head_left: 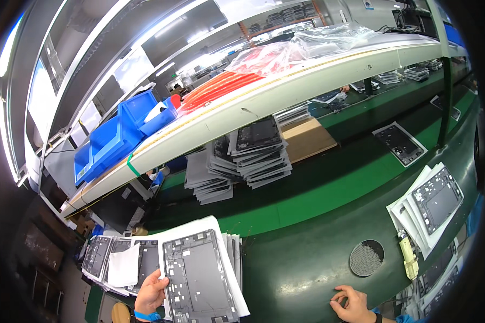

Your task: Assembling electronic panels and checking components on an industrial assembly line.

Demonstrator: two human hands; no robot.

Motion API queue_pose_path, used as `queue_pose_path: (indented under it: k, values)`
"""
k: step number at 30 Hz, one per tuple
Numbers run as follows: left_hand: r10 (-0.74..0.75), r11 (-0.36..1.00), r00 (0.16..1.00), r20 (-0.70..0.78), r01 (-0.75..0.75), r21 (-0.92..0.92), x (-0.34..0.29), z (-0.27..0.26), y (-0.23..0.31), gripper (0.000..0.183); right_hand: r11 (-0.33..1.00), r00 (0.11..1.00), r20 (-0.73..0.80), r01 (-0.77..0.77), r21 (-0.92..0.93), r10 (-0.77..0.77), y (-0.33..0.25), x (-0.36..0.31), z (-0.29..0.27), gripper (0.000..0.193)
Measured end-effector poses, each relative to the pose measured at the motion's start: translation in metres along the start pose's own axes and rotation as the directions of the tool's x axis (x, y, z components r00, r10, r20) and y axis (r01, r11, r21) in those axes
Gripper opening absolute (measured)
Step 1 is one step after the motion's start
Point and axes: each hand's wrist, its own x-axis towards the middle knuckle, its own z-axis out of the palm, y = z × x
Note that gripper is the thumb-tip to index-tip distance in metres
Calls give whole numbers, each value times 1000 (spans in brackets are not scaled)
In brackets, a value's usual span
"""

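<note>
My left hand [151, 295] is closed on the left edge of a dark tablet housing [200, 280] with small white patches. The thumb lies on its face, and a white sheet [227, 253] shows behind it. Low over the green bench, my right hand [351, 304] has its fingers half curled, the thumb apart from them and nothing visible between. Ahead of that hand sits a round dish [367, 258] with a grey, speckled inside. Beside the dish lies a pale yellow hand tool [408, 257]; its exact kind is unclear.
More tablet housings with white sheets lie left [97, 255] and right [436, 204]. Tall stacks of housings [258, 153] stand under a raised shelf [242, 113] holding blue bins [110, 142] and red-orange material [231, 83]. One housing [400, 143] rests on the green belt [285, 207].
</note>
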Motion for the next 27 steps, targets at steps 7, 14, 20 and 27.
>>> queue_pose_path:
  k: [7,14,20,27]
  values:
    - [-105,994,992,-75,106,-1,22,-82,-33,35,996,998,6,60,-66,-60,-1,-1,17,35]
    - [-117,982,970,-212,145,122,27,-75,-33,28,995,998,20,56,-82,-55,-10,3,20,35]
    - [279,764,889,-364,25,645,18,-73,-42,20,987,978,167,-111,-112,129,-14,13,24,36]
    - [20,985,994,-107,-1,174,48,-108,-72,48,941,817,570,-256,220,90,-18,59,84,37]
